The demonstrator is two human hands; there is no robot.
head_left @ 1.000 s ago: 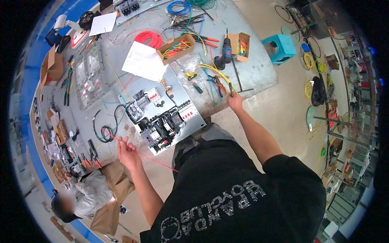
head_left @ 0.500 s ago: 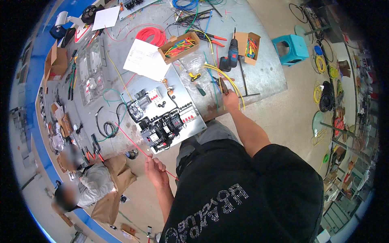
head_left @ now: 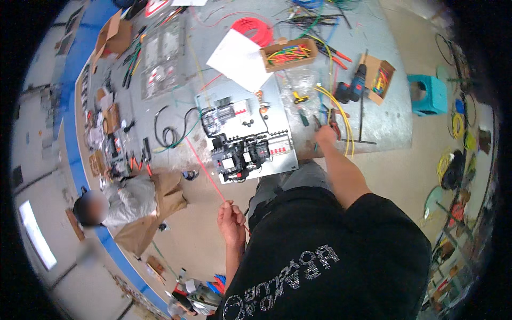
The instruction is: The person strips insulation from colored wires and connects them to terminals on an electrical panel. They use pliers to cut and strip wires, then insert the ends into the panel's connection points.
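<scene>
In my left hand [head_left: 231, 220], closed and held over the floor in front of the bench, is a red wire [head_left: 205, 168]. It slants up to the bench and its lower end passes by my shirt. My right hand [head_left: 326, 136] is at the bench's near edge, closed around pliers [head_left: 335, 129] with red-and-dark handles; its fingers are partly blurred. Between the hands lies a metal mounting plate [head_left: 288, 162] carrying black contactors [head_left: 248, 156], breakers [head_left: 278, 148] with red switches, and terminal blocks. Yellow wires [head_left: 344, 114] curve beside the pliers.
A cordless drill [head_left: 358, 82], an open box of coloured cable ties or short wires [head_left: 288, 56], a smaller carton [head_left: 381, 81], a red wire coil [head_left: 258, 31] and white paper [head_left: 237, 60] lie on the bench. A blue stool [head_left: 428, 95] stands right. Another person [head_left: 130, 202] sits left.
The view has swung, so the bench contents sit farther right. My right hand has shifted slightly nearer the bench edge beside the pliers. My left hand keeps the red wire.
</scene>
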